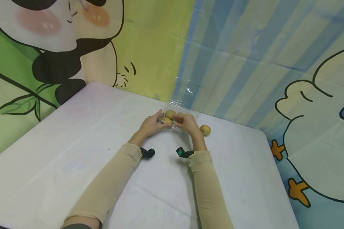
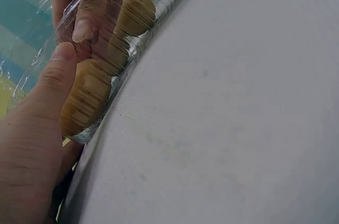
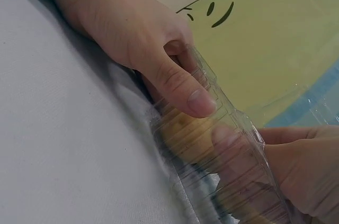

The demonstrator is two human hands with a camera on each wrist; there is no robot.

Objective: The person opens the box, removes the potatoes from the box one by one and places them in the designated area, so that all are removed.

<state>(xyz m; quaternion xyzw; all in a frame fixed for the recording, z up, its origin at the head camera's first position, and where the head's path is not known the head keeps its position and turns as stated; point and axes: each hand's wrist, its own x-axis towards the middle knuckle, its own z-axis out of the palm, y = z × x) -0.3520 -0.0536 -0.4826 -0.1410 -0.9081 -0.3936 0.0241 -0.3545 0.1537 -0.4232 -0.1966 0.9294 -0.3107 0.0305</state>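
A clear plastic box [image 3: 228, 107] with an upright clear lid [image 1: 186, 90] holds several round yellow-brown fruits [image 1: 170, 114]. My left hand [image 1: 151, 124] grips the box's left end, its thumb [image 3: 180, 89] over the near wall and its other fingers behind. From the right, my right hand [image 1: 188, 123] reaches in over the rim. Its thumb and fingers point down among the fruits, seen through the ribbed wall in the left wrist view; I cannot tell whether they pinch one. Another such fruit [image 1: 205, 130] lies outside the box, just right of my right wrist.
The box stands near the far edge of a white-covered table [image 1: 238, 178]. Behind it hangs a cartoon-printed curtain [image 1: 154, 47], close to the lid. Small dark devices [image 1: 184, 153] are strapped at both wrists.
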